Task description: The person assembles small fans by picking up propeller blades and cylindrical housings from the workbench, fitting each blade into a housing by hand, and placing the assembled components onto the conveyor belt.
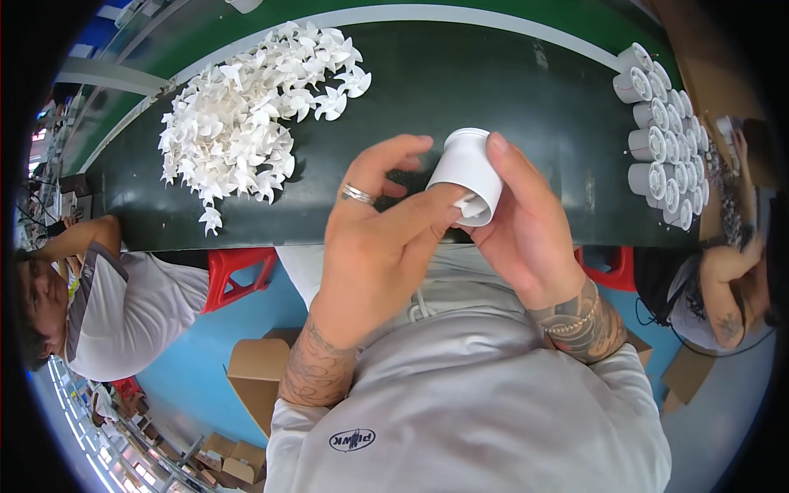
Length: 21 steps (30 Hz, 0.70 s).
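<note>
My right hand (pixel 530 234) is wrapped round a small white cylindrical housing (pixel 470 164), tilted with its open end toward me. At that open end, my left hand (pixel 382 234) has its fingertips inside the rim, closed on a white fan wheel (pixel 472 207) that shows only in part. The other left fingers, one with silver rings, curl beside the housing. Left of my hands, a big heap of loose white fan wheels (pixel 234 123) with curved blades lies on the dark green table (pixel 444 70).
Several white cylindrical housings (pixel 649 144) stand stacked at the table's right end. A person (pixel 136 308) sits to the left by a red stool (pixel 238 275); another person (pixel 715 287) is at the right. An open cardboard box (pixel 259 370) stands on the blue floor.
</note>
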Motion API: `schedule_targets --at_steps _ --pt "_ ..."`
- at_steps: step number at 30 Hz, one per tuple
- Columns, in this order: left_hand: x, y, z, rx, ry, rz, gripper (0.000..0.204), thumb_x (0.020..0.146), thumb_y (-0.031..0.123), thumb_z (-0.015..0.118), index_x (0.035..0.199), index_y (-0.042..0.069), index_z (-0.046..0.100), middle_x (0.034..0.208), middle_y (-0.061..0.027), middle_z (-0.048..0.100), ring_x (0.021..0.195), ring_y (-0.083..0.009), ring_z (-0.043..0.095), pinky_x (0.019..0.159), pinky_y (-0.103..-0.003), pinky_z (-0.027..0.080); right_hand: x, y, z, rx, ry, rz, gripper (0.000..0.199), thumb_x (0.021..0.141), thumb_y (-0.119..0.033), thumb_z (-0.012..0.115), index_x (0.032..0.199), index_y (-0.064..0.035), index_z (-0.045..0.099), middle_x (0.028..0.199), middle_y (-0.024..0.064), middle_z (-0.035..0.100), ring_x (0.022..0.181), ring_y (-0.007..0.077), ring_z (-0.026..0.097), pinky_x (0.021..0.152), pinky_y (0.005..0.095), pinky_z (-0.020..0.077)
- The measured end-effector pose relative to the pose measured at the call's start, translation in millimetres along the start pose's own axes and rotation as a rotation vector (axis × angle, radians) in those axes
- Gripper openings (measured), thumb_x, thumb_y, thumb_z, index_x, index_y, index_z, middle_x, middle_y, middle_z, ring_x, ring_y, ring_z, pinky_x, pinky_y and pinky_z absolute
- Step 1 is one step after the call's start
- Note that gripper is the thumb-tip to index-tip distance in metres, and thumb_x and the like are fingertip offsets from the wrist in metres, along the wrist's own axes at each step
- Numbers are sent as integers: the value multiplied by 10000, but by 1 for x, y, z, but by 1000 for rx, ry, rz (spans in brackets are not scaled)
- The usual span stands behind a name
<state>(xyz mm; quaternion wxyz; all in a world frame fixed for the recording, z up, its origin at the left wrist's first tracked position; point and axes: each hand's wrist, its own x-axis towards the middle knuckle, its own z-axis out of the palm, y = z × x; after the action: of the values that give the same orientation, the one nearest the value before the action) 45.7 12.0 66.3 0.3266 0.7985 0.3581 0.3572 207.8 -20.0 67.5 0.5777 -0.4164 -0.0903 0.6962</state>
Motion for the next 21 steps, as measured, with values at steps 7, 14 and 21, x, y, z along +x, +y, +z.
schedule_targets --at_steps 7,14,21 --pt "-6 -2 8 -339 174 -70 192 775 -63 748 948 21 747 1133 -129 643 830 -185 669 679 -269 560 -1 1 1 11 -30 11 409 995 -393 536 1191 -34 552 1087 84 622 989 190 616 839 342 506" --pt "-9 -2 14 -388 247 -86 147 737 -74 780 863 -27 720 1109 -145 671 854 -178 675 727 -278 565 -5 2 8 93 19 -12 238 962 -319 631 880 -102 576 890 13 642 798 92 602 721 261 483" --pt "-11 -3 14 -427 269 -80 157 725 -74 788 858 -38 714 1129 -161 670 847 -180 675 733 -273 561 -7 2 10 109 10 -28 254 959 -327 635 858 -101 578 891 27 650 808 104 611 725 279 500"
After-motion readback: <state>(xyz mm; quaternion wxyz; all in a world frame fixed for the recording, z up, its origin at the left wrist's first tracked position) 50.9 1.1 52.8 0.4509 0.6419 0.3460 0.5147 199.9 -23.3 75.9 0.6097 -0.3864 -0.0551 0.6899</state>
